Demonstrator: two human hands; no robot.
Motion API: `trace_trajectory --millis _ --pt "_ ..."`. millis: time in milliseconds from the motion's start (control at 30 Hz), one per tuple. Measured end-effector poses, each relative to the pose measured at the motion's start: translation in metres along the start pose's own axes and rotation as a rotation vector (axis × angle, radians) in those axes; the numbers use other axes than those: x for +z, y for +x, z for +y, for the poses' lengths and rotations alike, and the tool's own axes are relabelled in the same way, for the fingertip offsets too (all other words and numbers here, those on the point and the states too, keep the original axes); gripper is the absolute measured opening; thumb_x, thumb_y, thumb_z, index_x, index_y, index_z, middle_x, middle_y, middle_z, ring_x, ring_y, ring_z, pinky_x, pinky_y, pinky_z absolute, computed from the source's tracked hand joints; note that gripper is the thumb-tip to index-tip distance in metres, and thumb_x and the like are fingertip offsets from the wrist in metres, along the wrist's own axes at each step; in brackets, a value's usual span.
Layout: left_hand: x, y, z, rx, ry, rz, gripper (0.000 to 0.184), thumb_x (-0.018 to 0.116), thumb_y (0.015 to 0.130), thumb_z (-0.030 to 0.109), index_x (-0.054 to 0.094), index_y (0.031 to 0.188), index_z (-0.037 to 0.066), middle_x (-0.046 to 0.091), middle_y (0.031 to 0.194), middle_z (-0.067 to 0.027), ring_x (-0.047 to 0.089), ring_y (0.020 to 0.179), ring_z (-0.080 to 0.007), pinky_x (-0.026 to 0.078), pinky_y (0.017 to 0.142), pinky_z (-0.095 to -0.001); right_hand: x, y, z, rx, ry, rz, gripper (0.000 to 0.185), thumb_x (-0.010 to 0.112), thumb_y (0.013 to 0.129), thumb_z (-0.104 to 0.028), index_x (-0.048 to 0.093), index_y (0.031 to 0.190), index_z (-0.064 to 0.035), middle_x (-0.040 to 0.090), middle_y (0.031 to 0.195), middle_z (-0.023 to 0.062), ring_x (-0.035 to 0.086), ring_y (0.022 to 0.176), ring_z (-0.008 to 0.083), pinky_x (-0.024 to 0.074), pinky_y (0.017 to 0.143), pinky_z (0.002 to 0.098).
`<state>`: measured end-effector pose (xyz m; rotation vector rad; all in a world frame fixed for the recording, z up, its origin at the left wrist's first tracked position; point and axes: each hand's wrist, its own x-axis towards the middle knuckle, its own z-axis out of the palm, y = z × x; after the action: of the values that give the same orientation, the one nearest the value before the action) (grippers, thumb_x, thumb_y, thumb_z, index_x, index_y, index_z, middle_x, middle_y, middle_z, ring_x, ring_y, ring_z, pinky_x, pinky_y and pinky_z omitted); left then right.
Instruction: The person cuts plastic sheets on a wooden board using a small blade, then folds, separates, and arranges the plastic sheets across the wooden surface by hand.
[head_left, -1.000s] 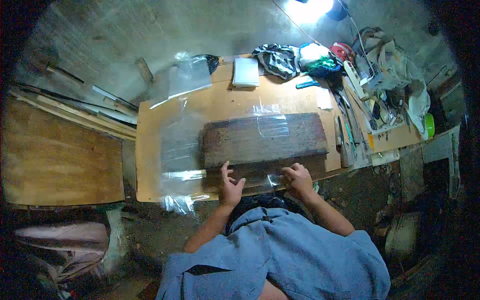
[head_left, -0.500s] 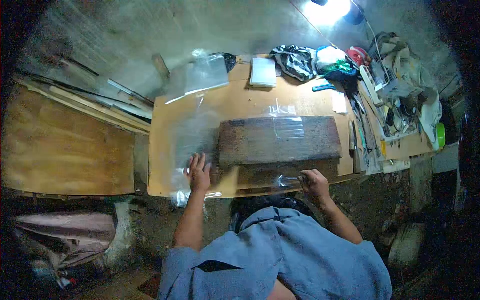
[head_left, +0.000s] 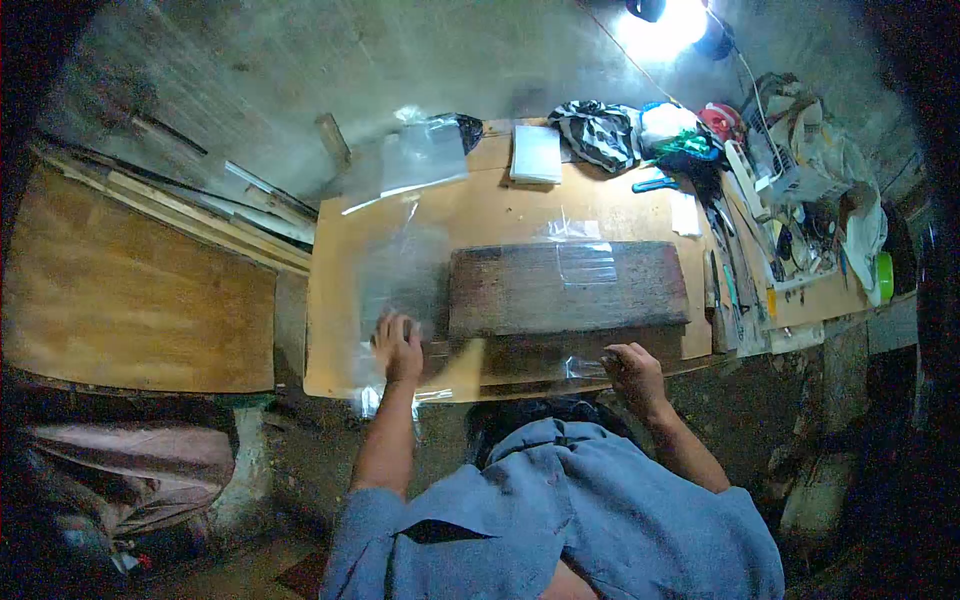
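Note:
A dark wooden block (head_left: 570, 300) lies lengthwise on the table (head_left: 490, 208), a clear plastic piece (head_left: 588, 264) resting across its top. To the left of the block, clear plastic sheeting (head_left: 400, 265) covers the tabletop. My left hand (head_left: 398, 352) rests on the near part of that sheeting, palm down, fingers apart and slightly bent. My right hand (head_left: 637, 376) is closed in a pinch at the table's front edge. At its fingertips is a small clear plastic piece (head_left: 583, 368); the exact grip is partly hidden by my fingers.
Along the back are a stack of white sheets (head_left: 536, 155), a striped bag (head_left: 598, 135) and a blue-handled tool (head_left: 655, 185). Long tools (head_left: 728, 270) and a cluttered tray (head_left: 805, 250) lie on the right. A wooden board (head_left: 140, 290) stands at left; a lamp (head_left: 665, 25) shines above.
My left hand has shifted slightly over the sheeting, its fingers more bent than before. My right hand stays closed at the front edge. The whole view has shifted slightly.

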<state>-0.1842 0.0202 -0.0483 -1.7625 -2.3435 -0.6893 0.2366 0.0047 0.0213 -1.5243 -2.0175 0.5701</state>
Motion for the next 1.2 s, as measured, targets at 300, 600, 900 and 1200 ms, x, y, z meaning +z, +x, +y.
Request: trace_trajectory --millis 300,600,900,1200 --pt "0.02 0.007 -0.032 -0.096 -0.147 -0.013 0.034 0.062 0.084 0.028 0.064 0.108 0.004 0.059 0.12 -0.0166 0.049 0.119 -0.0336 0.031 0.105 -0.0429 0.002 -0.003 0.0 0.034 0.064 -0.05 0.025 0.068 0.077 -0.017 0.062 0.101 -0.0109 0.061 0.086 0.0129 0.061 0.077 0.035 0.0494 0.065 0.0418" --pt "0.005 0.02 -0.023 -0.301 -0.287 -0.023 0.021 0.06 0.085 0.025 0.065 0.088 0.004 0.066 0.101 -0.0135 0.061 0.098 -0.0322 0.047 0.086 -0.0407 0.001 0.003 -0.002 -0.036 0.08 -0.005 0.014 0.067 0.079 -0.008 0.063 0.092 -0.0046 0.061 0.076 0.0121 0.061 0.068 0.0282 0.0488 0.06 0.0338" --pt "-0.081 0.019 0.055 -0.039 -0.446 0.28 0.01 0.065 0.08 0.009 0.063 0.087 0.002 0.065 0.094 -0.0129 0.062 0.089 -0.0292 0.047 0.081 -0.0382 0.011 0.031 -0.037 0.079 0.516 -0.088 0.015 0.066 0.084 -0.008 0.063 0.097 -0.0007 0.064 0.083 0.0059 0.059 0.071 0.0132 0.0474 0.063 0.026" --pt "-0.059 -0.031 0.144 0.414 -0.443 0.049 0.013 0.064 0.082 0.016 0.064 0.091 0.007 0.064 0.101 -0.0108 0.056 0.106 -0.0319 0.039 0.093 -0.0427 0.055 0.085 -0.087 0.381 1.152 -0.611 0.038 0.058 0.091 -0.025 0.055 0.118 0.0015 0.062 0.105 0.0088 0.056 0.098 0.013 0.0453 0.085 0.0291"
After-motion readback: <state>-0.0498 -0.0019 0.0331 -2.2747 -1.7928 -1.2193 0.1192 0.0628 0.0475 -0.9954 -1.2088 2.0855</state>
